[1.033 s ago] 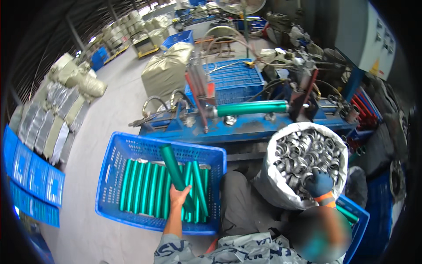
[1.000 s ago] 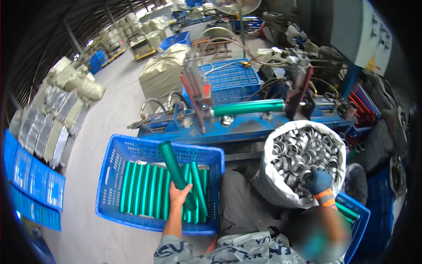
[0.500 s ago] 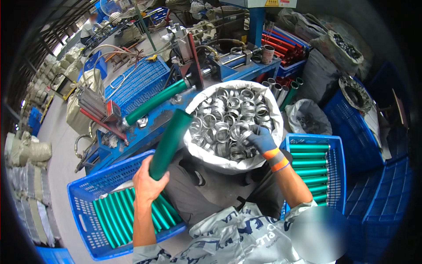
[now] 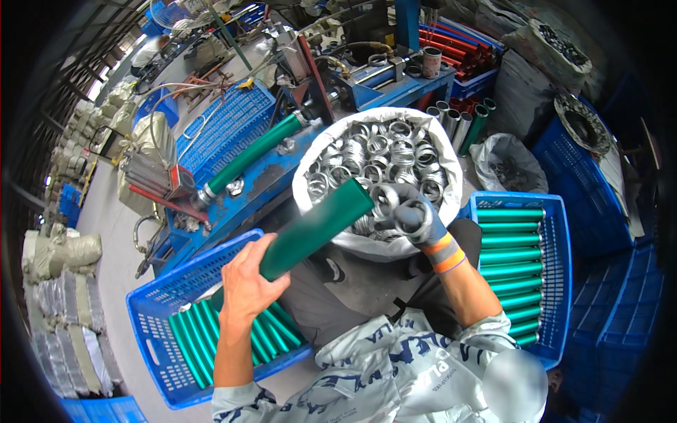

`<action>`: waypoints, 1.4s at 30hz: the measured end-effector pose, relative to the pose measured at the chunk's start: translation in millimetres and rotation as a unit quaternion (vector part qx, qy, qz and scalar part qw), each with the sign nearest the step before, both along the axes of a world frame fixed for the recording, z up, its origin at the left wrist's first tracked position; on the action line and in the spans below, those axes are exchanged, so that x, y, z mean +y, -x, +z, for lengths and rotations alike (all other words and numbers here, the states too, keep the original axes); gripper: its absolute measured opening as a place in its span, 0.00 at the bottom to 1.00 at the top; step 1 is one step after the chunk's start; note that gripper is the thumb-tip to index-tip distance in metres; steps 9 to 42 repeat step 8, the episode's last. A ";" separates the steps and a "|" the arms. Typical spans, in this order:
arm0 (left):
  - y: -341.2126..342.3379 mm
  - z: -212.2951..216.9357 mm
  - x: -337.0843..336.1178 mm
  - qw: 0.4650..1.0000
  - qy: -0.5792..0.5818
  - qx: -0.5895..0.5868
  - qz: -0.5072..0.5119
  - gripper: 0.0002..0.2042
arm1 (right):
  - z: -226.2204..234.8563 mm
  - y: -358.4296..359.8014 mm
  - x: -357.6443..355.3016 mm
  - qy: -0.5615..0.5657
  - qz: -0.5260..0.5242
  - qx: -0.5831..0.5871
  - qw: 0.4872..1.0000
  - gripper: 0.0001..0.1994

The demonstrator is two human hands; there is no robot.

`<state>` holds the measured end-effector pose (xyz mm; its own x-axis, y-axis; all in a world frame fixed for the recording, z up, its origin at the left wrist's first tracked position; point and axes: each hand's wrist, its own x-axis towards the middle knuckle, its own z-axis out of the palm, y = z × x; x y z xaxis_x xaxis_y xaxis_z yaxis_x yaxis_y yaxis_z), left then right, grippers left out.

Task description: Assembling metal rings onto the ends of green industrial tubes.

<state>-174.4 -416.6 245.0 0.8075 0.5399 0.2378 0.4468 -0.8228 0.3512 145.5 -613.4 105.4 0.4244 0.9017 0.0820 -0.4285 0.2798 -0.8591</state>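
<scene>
My left hand [image 4: 247,282] grips a green tube [image 4: 317,225] by its lower end and holds it slanted up to the right, over my lap. My right hand [image 4: 416,218], in a blue glove, holds a silver metal ring close to the tube's upper end. Just beyond sits a white sack [image 4: 451,155] full of silver rings. A blue crate [image 4: 151,331] at my left holds several green tubes. Another blue crate [image 4: 557,261] at my right holds green tubes laid in a row.
A blue machine bench [image 4: 395,92] ahead carries a green tube [image 4: 250,155] clamped in it. Behind the sack stand several upright tubes [image 4: 458,120]. Red tubes [image 4: 458,42], a sack of dark parts [image 4: 515,166] and more blue crates [image 4: 585,162] lie at the right. Grey sacks [image 4: 63,254] are stacked at the left.
My left hand lifted a green tube out of the left crate and swung it up toward the sack. My right hand took a ring from the sack and brought it to the tube's end.
</scene>
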 end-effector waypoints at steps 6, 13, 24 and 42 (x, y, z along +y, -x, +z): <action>1.1 3.9 2.5 0.999 -0.012 0.031 0.003 0.29 | 8.5 -0.2 -3.5 -0.088 0.005 -0.137 0.987 0.43; 3.9 3.1 2.1 0.999 -0.010 0.035 -0.008 0.30 | 4.8 1.2 -4.9 -0.063 0.043 -0.032 0.997 0.50; 3.9 3.1 2.1 0.999 -0.010 0.035 -0.008 0.30 | 4.8 1.2 -4.9 -0.063 0.043 -0.032 0.997 0.50; 3.9 3.1 2.1 0.999 -0.010 0.035 -0.008 0.30 | 4.8 1.2 -4.9 -0.063 0.043 -0.032 0.997 0.50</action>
